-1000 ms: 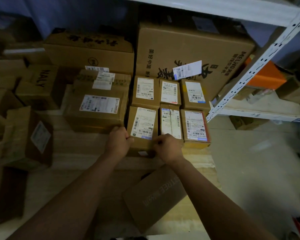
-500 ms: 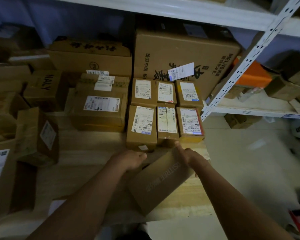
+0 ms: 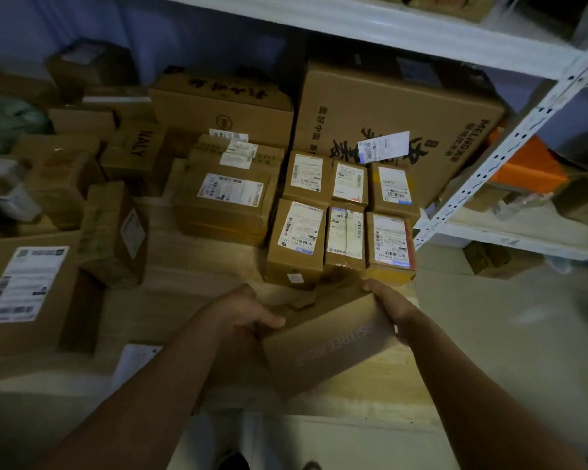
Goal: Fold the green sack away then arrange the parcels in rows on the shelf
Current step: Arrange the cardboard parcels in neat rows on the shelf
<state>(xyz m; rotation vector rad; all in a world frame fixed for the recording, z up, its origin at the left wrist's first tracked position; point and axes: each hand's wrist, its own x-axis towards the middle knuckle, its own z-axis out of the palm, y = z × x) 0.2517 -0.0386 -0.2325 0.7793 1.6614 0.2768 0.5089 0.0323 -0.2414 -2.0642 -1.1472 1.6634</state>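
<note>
In the head view, the left hand point(image 3: 248, 312) and the right hand point(image 3: 389, 301) are gripping a plain brown cardboard parcel point(image 3: 330, 347) by its two short ends, fingers curled over the edges, holding it tilted over the wooden shelf point(image 3: 190, 296) just in front of the two rows of small labelled parcels point(image 3: 345, 212). The parcel is looking stiff and box-shaped, and I am judging it fairly light, with smooth card faces that could slip, so clasping opposite ends near the corners is seeming the surest hold. The large carton point(image 3: 398, 110) is standing behind those rows.
</note>
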